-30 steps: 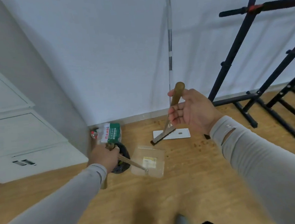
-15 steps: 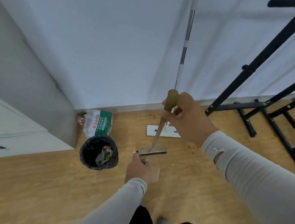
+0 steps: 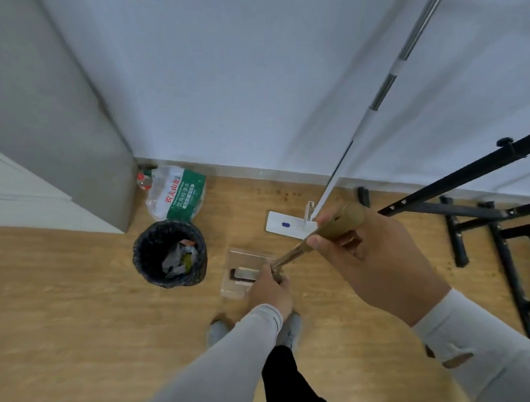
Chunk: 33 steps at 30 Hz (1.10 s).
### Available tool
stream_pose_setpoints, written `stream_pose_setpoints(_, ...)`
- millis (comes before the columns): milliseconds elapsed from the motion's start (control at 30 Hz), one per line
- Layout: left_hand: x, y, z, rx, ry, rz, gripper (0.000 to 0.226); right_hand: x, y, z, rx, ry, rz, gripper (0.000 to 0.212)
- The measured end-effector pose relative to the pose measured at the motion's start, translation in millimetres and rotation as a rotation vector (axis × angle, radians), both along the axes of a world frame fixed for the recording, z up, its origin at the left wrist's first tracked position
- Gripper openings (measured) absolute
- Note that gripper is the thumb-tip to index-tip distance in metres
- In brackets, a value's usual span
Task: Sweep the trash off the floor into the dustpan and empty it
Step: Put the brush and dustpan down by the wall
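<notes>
A: Since half a second back: view has tipped down, shoes now in frame. Dustpan (image 3: 247, 273) sits just right of the bin (image 3: 169, 258), roughly where it was; brush head has come from the pan's far lip to inside it.

B: Hands?

A: Nearest first. Right hand (image 3: 368, 257), nearer the camera than the bin and right of it, is curled round the thick wooden top of the brush handle (image 3: 338, 225); thumb and fingertips wrap it. Left hand (image 3: 269, 287) is lower, just right of the bin, clamped on what looks like the dustpan's handle; its fingers hide the joint, so not certain.

B: Why that split?

A: My read: left pins the pan flat on the floor (image 3: 74, 295) so it doesn't skate, right steers from the top end for leverage. Pan parked beside the bin keeps the emptying move short.

B: Axis?

A: Brush handle's long axis runs from the top end at the right hand down and left to the brush head (image 3: 244, 274), tilted, not upright. Head lies crosswise in the pan. Pan mouth points away from the person, toward the wall.

B: Beyond the bin?

A: Crumpled water-bottle wrap (image 3: 177, 193) just behind the bin at the skirting. Flat mop (image 3: 286, 226) right of the bin and farther back, pole leaning on the wall. Brown specks along the skirting right of the bin, so I judge sweeping unfinished.
</notes>
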<state>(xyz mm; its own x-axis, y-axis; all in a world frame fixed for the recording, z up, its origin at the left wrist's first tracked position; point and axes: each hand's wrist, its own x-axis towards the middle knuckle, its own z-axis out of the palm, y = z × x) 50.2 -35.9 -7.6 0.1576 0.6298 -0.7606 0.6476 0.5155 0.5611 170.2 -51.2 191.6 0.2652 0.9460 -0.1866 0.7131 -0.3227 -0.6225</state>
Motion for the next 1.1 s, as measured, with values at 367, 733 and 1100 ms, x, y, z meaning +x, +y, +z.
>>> stream_pose_setpoints(367,36,15,-12,-0.008,-0.046,0.083,0.055,27,17,-6,0.070,-0.007,0.077,0.013)
stream_pose_setpoints(733,31,12,-22,-0.090,-0.132,0.028,0.065,44,29,6,0.085,-0.100,0.247,0.025)
stream_pose_setpoints(1100,29,7,-21,0.021,-0.072,0.120,0.039,32,16,1,0.117,0.038,0.235,0.013)
